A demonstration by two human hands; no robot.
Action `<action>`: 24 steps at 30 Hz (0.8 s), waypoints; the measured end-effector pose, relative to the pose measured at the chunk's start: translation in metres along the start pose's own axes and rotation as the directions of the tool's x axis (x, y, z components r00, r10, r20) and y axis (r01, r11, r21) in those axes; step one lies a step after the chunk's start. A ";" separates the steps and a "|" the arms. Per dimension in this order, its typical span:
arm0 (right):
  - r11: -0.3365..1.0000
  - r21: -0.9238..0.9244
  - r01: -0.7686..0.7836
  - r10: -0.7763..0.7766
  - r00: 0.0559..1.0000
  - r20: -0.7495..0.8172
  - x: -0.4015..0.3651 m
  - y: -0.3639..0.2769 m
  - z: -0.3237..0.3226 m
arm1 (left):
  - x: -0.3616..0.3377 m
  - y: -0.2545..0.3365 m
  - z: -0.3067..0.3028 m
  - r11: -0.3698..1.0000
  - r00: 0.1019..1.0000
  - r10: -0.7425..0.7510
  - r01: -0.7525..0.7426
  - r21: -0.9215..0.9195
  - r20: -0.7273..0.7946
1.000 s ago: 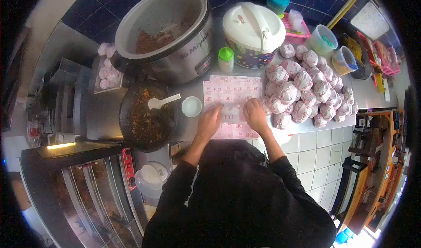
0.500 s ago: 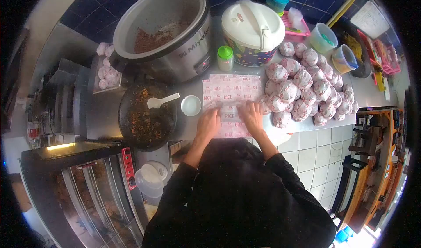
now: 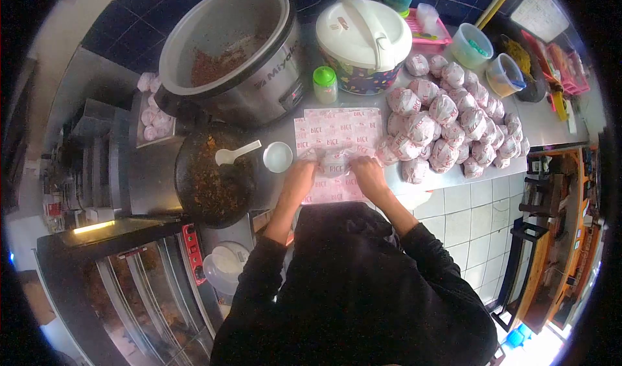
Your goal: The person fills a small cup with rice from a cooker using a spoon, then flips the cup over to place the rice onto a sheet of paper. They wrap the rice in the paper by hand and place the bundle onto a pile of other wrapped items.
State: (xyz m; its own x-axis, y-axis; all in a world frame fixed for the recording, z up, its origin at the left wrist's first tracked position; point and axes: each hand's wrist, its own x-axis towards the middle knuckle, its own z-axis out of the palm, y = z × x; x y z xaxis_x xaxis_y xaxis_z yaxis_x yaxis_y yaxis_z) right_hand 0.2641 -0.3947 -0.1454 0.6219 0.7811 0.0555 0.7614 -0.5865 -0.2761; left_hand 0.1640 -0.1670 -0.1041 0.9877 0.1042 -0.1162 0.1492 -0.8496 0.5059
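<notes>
A small parcel in printed wrapping paper [image 3: 335, 163] lies between my hands, its middle bulging and its contents hidden. My left hand [image 3: 300, 175] is closed on its left end, and my right hand [image 3: 368, 173] pinches the right end. Beneath the parcel is a stack of pink-and-white printed sheets [image 3: 337, 131]. Just left of the sheets sits a small white bowl [image 3: 278, 157]. To the right of my right hand, a heap of paper-wrapped balls [image 3: 444, 110] covers that side of the table.
A dark pan [image 3: 214, 188] of browned food holds a white spoon [image 3: 238, 152]. Behind stand a large Miyako cooker [image 3: 259, 78], a white-lidded rice container [image 3: 363, 35] and a green-capped bottle [image 3: 325, 86]. Plastic tubs [image 3: 471, 46] stand at back right; a glass-fronted cabinet [image 3: 129, 282] is at lower left.
The paper between my hands has gone from a flatter fold to a rounded roll with gathered ends. My fingers have closed in on both ends. The whole view has shifted slightly.
</notes>
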 end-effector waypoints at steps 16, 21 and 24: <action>0.994 -0.110 -0.023 0.006 0.988 -0.153 0.021 -0.009 -0.013 | 0.014 0.021 0.013 0.929 0.923 0.182 -0.050 0.366 -0.338; 0.998 0.024 -0.060 0.063 0.987 -0.148 0.001 -0.018 0.001 | -0.002 0.001 0.044 0.978 0.939 0.143 -0.086 0.191 -0.311; 0.993 0.023 -0.113 0.115 0.965 -0.236 -0.007 -0.028 0.006 | -0.008 0.001 0.046 0.983 0.917 0.165 -0.121 0.140 -0.364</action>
State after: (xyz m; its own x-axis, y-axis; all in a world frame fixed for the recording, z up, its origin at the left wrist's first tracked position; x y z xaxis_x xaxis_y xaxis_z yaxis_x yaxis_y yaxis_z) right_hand 0.2374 -0.3823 -0.1439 0.7309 0.6358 0.2480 0.6820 -0.6660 -0.3023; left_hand 0.1543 -0.1927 -0.1423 0.9469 0.1431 0.2878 0.0201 -0.9201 0.3913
